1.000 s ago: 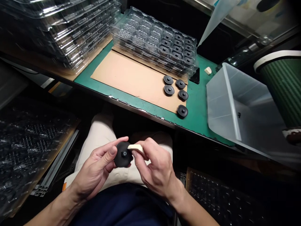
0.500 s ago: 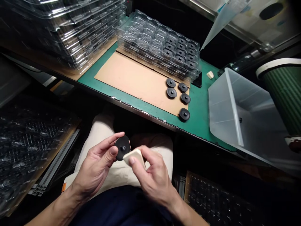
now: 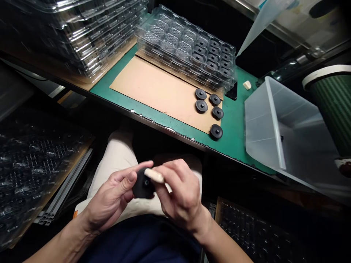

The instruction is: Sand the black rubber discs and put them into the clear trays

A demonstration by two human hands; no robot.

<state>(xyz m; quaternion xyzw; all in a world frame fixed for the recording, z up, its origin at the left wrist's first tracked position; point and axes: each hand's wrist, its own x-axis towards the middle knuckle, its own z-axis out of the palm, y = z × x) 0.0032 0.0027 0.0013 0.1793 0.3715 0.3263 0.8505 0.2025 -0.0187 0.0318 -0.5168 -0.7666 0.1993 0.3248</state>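
Observation:
Over my lap, my left hand [image 3: 111, 199] grips a round black part [image 3: 141, 187] by its edge, thumb on the near face. A small hollow stud stands at the part's middle. My right hand [image 3: 182, 195] pinches a cream-coloured block [image 3: 154, 175], maybe an eraser or sponge, whose end lies against or just over the upper face of the black part. Several similar black parts lie on the bench: one [image 3: 216, 132] at the cardboard's front corner, others [image 3: 201, 106] farther back on the cardboard sheet [image 3: 153, 87].
A clear compartment tray [image 3: 183, 40], partly filled with black parts, stands behind the cardboard. Stacked clear trays [image 3: 90, 40] rise at the left. On the right are a translucent bin [image 3: 259, 128], a green ribbed object [image 3: 331, 106] and another cream piece [image 3: 247, 85]. The bench edge [image 3: 164, 128] is chipped.
My right hand has turned and raised the cream block from the lower edge of the black part to its upper face. The black part has tilted and dropped slightly in my left hand.

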